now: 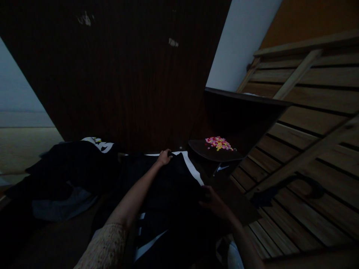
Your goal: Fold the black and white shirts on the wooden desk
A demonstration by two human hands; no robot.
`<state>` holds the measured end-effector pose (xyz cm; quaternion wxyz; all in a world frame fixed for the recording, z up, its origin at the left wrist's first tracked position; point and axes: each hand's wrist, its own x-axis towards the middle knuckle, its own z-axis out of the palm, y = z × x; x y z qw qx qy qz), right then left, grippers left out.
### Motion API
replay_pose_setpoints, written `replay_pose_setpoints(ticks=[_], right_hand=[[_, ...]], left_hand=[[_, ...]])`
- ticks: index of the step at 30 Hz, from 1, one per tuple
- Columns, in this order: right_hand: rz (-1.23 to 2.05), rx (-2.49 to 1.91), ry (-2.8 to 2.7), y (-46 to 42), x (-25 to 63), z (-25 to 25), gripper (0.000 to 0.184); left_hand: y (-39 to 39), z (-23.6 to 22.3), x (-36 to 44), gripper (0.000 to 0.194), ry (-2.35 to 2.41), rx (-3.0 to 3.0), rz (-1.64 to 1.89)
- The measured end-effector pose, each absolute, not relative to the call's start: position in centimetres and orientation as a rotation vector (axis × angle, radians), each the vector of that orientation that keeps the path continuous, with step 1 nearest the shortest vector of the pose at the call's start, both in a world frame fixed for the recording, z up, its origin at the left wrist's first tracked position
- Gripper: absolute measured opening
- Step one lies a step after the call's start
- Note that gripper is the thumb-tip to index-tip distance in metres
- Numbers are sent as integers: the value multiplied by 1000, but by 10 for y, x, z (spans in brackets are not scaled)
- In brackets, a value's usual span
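Observation:
A black garment with white trim and a white swoosh mark lies spread before me; its exact kind is hard to make out in the dim light. At its far edge, my left hand has its fingers closed on the cloth beside the white trim. My right hand is at the right edge, where the white strip ends, with thumb and fingers bent around the fabric. Part of that grip is lost in shadow. To the left lies a heap of dark clothes with a white print on top.
A tall dark wooden panel rises behind the garment. On the right, a dark shelf bears a pile of small pink, red and yellow pieces. Wooden slats fill the right side, with a dark curved strap-like thing against them.

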<state>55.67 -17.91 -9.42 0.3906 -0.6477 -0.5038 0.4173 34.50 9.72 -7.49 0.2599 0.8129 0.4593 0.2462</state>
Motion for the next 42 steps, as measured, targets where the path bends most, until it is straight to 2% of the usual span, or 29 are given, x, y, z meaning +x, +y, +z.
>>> replay_pose_setpoints(ticks=[4,10,17,21,26,31,35,38,42], right_hand=[[939,-1682,-1328,-191,564,-97,60],[811,-1918,-1260,-208,574,-116,49],[862,-1933,-1246,-230,578,-121,53],[905,-1985,-1309,-233,577,-111,54],[1021,-1983,-1480,-228,582,-103,39],[680,-1944,-1551,-196,589,-92,40],[665,-1707,-1542,-141,581,-79,37],[699,-1679,-1477,-87,567,-76,28],[686,-1881,-1361,-23,549,-76,22]], left_hand=[[102,-76,353,41,1161,2239,739],[101,-78,353,64,1168,2296,843],[92,-75,343,68,1260,2407,737],[81,-67,336,55,1333,2469,664],[51,-56,324,39,1439,2602,676],[17,-52,278,30,1568,2658,831],[13,-48,222,32,1921,2490,899],[22,-47,187,37,2154,2392,738],[33,-53,159,42,2227,2399,468]])
